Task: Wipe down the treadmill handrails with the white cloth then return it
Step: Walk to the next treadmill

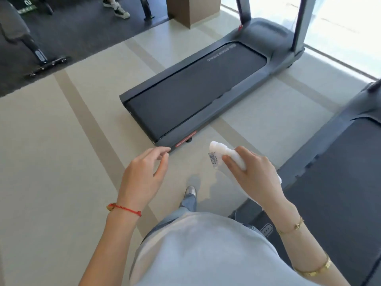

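My right hand (pixel 250 172) grips a bunched white cloth (pixel 218 150) with a small label hanging from it, held above the floor just off the near end of a dark grey treadmill (pixel 198 89). My left hand (pixel 145 174) hovers beside it with loosely curled fingers, holding nothing, its fingertips close to the treadmill's near corner. The treadmill's two uprights (pixel 243 9) rise at the far end; its handrails are out of view above the frame.
A second treadmill (pixel 340 172) lies along the right edge, next to my right arm. Pale tiled floor (pixel 61 151) spreads left. A dark mat with exercise machines (pixel 31 48) and another person's shoes sits at the back left. A brown pillar (pixel 191 9) stands behind.
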